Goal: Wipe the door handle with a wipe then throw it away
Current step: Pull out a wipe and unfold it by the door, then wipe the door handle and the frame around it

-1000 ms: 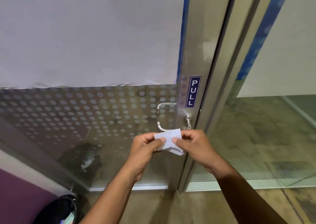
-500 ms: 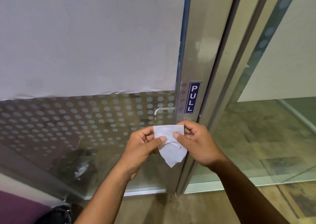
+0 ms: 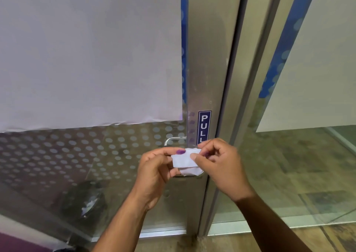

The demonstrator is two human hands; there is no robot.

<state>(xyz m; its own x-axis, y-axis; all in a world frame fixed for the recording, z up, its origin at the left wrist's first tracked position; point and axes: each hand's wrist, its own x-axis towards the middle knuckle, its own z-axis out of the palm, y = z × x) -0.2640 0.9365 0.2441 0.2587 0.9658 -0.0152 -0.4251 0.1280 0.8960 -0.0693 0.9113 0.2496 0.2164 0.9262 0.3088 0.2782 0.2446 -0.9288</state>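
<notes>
A small white wipe (image 3: 185, 161) is held folded between both my hands in front of the door. My left hand (image 3: 157, 172) pinches its left edge with thumb and forefinger. My right hand (image 3: 221, 165) grips its right edge. Just behind the wipe is the metal loop door handle (image 3: 173, 140); only its upper bar and a sliver of its lower bar show, the rest is hidden by my hands. The wipe is close to the handle, but contact cannot be told.
The handle sits on a metal door stile (image 3: 208, 69) with a blue PULL sticker (image 3: 204, 126). Dotted frosted glass (image 3: 77, 151) lies left, a clear glass panel (image 3: 289, 165) right. A bin's reflection (image 3: 86, 199) shows in the glass low left.
The wipe, hanging open half a second ago, is now folded into a smaller pad between my fingers. The view has tilted up, so the black bin at lower left has left the frame.
</notes>
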